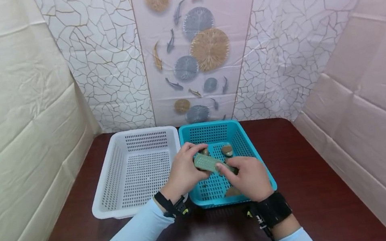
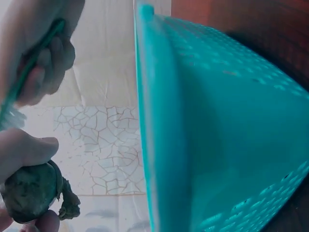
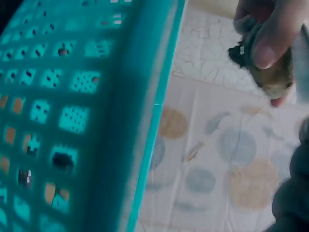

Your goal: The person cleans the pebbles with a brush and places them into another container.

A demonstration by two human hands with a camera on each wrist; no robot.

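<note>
In the head view my left hand [image 1: 182,166] is over the blue basket [image 1: 267,176], pinching a small rounded lump [image 2: 30,193] between thumb and fingers. The lump is dark greenish and brownish, with a ragged bit hanging off one side; I cannot tell its kind. My right hand [image 1: 250,176] grips a green brush [image 1: 206,162] by its handle, thumb on top. The brush head lies right at the left fingers and partly covers the lump. Clear bristles [image 2: 13,118] show blurred in the left wrist view.
Inside the blue basket lie a brown rounded lump [image 1: 226,150] and a flat brown piece [image 1: 232,191], with small dark bits on its floor. A white basket [image 1: 104,189] stands against its left side on the dark red table [image 1: 318,185]. Patterned cloth [image 1: 109,66] hangs behind.
</note>
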